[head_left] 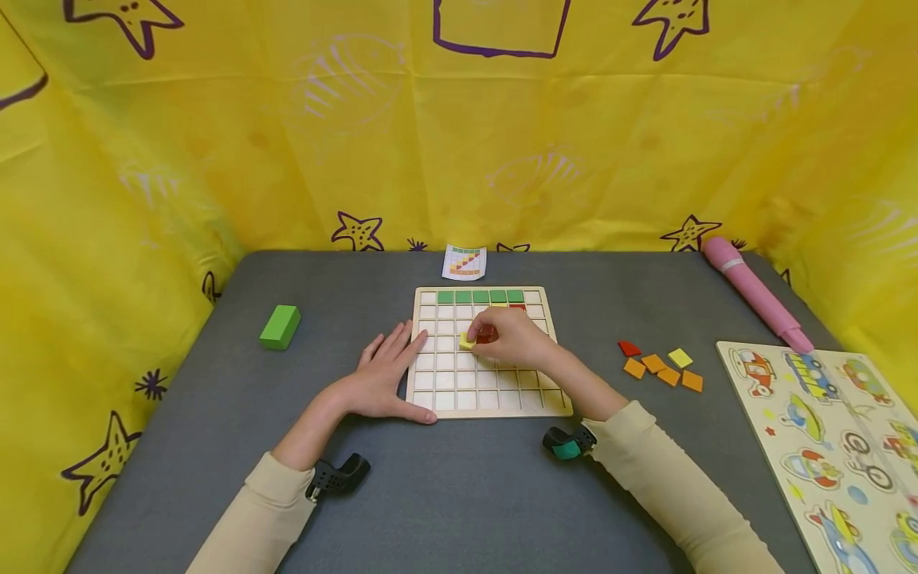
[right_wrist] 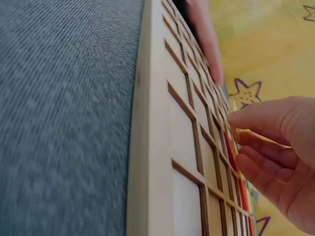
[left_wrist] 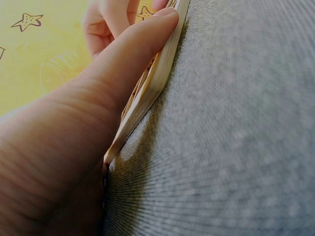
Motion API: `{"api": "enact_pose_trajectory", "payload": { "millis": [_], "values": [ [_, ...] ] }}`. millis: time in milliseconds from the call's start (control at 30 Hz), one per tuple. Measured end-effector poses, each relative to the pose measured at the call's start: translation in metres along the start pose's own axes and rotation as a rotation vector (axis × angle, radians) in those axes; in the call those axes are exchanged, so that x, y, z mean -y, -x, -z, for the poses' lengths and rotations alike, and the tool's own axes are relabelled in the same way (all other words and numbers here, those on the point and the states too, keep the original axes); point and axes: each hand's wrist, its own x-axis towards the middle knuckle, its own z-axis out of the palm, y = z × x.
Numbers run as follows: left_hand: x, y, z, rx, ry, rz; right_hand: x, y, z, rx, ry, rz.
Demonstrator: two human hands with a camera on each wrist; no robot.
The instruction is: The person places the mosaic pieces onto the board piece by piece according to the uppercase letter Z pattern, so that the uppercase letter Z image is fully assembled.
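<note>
A wooden grid board point(head_left: 445, 400) lies in the middle of the dark table, with a row of green tiles point(head_left: 481, 296) along its far side. My right hand point(head_left: 519, 339) is over the board, pinching a small yellow tile point(head_left: 466, 341) between thumb and fingers. Red tiles point(right_wrist: 230, 150) lie in the grid by those fingertips, partly hidden by the hand. My left hand point(head_left: 383, 383) rests at the board's left side with fingers spread. Its thumb point(left_wrist: 165, 20) lies along the near edge of the board, as the left wrist view shows.
Behind the board stands a small pattern card point(head_left: 464, 263). A green block point(head_left: 280, 328) is on the left. To the right lie several loose orange tiles point(head_left: 653, 363), a red piece point(head_left: 629, 348), a yellow tile point(head_left: 680, 358), a pink cylinder point(head_left: 759, 295) and a picture puzzle board point(head_left: 774, 414).
</note>
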Motion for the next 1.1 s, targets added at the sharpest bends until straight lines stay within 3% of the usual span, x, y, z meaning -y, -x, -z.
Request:
{"api": "enact_pose_trajectory", "payload": {
  "millis": [367,633,900,1100],
  "values": [
    [-0.001,0.0,0.001,0.011,-0.002,0.005,0.004,-0.003,-0.004,0.013,0.087,0.062],
    [0.0,-0.001,-0.001,0.013,-0.006,0.009,0.003,0.001,-0.001,0.014,0.085,0.097],
    [0.001,-0.002,-0.003,-0.008,-0.007,-0.002,-0.006,0.028,0.02,0.003,0.0,0.02],
    [0.002,-0.002,-0.003,-0.008,-0.003,-0.001,-0.027,0.062,0.041,-0.021,0.042,-0.017]
  ]
}}
